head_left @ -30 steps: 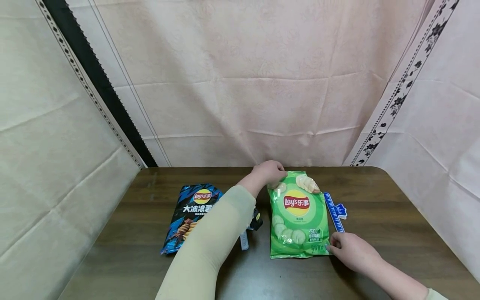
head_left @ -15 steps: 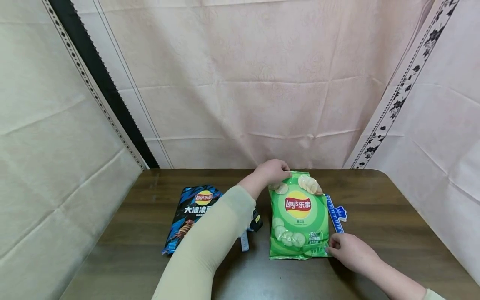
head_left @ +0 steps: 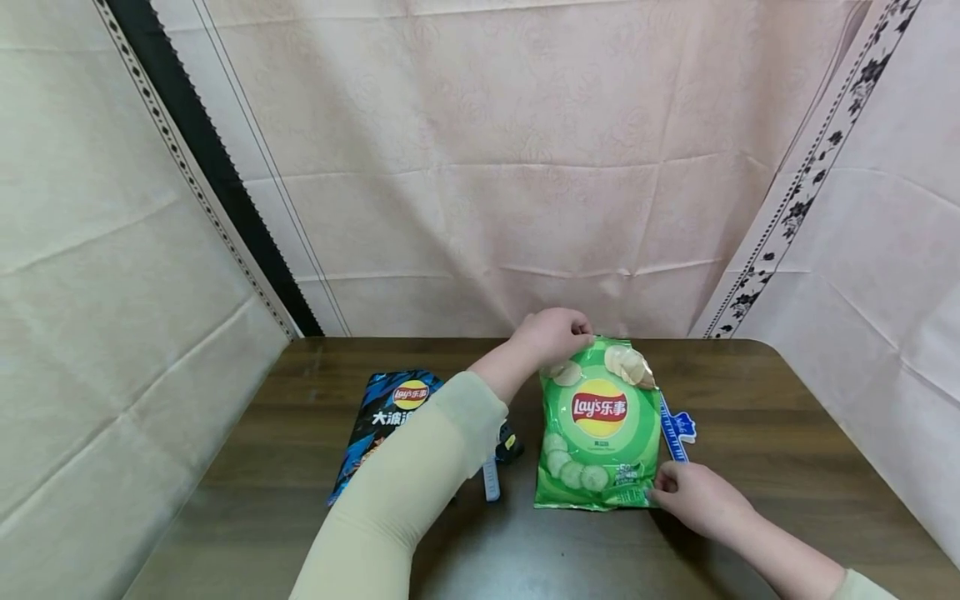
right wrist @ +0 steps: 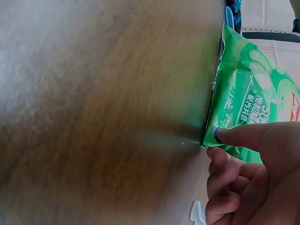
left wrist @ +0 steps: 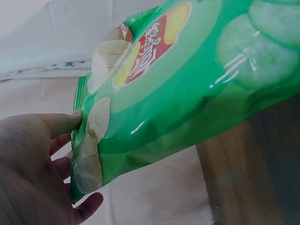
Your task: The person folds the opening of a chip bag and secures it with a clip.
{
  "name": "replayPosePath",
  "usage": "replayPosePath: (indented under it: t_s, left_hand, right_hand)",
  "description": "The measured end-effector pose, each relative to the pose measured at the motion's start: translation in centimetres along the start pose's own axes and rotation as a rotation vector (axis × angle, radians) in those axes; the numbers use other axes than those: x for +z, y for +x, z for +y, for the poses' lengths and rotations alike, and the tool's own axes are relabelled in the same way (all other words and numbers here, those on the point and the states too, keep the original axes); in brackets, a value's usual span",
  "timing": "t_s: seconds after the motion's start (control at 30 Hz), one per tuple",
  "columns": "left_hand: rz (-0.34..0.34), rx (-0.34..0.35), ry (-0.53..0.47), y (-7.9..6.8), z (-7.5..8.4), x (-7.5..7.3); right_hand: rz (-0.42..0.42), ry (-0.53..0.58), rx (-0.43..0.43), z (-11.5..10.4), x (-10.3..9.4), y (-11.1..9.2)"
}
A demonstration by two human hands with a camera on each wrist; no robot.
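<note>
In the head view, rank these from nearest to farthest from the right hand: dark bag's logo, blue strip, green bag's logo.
From the right hand:
1. Blue strip, just beyond the hand.
2. Green bag's logo, to the left.
3. Dark bag's logo, farthest left.

Your head cam looks forward and down, table (head_left: 750,417) across lower frame. Your wrist cams face in close, sharing the green bag (head_left: 597,454): left's upper right, right's right side.
</note>
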State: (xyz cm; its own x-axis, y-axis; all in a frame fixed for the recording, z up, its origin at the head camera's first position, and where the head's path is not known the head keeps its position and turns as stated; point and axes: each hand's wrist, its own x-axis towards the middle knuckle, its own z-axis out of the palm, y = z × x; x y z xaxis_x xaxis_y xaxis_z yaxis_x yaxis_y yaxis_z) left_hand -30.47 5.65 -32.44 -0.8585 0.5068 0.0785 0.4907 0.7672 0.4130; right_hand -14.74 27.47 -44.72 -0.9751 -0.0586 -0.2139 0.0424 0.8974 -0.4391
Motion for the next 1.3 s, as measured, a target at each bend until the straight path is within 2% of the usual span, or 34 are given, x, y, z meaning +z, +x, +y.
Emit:
replayPosePath:
  t_s: [0.2, 0.47, 0.67, 0.87, 1.3]
  left_hand:
    - [0.053, 0.055, 0.019, -1.0, 0.7, -0.8]
    - [0.102, 0.133, 0.094, -2.3, 1.6, -2.2]
    - [0.13, 0.187, 0.142, -3.3, 2.1, -3.0]
    - [0.132, 0.204, 0.167, -4.0, 2.4, -3.4]
    - [0.103, 0.206, 0.192, -4.1, 3.1, -3.4]
  right_hand:
    - [0.028, 0.008, -0.034, 0.0, 0.0, 0.3]
    - [0.014, 0.062, -0.044, -0.1, -0.2, 1.4]
    - [0.041, 0.055, -0.064, -0.3, -0.4, 2.2]
    - [0.068, 0.01, -0.078, -0.3, -0.3, 2.5]
    - [0.07, 0.0, -0.072, -0.1, 0.2, 2.5]
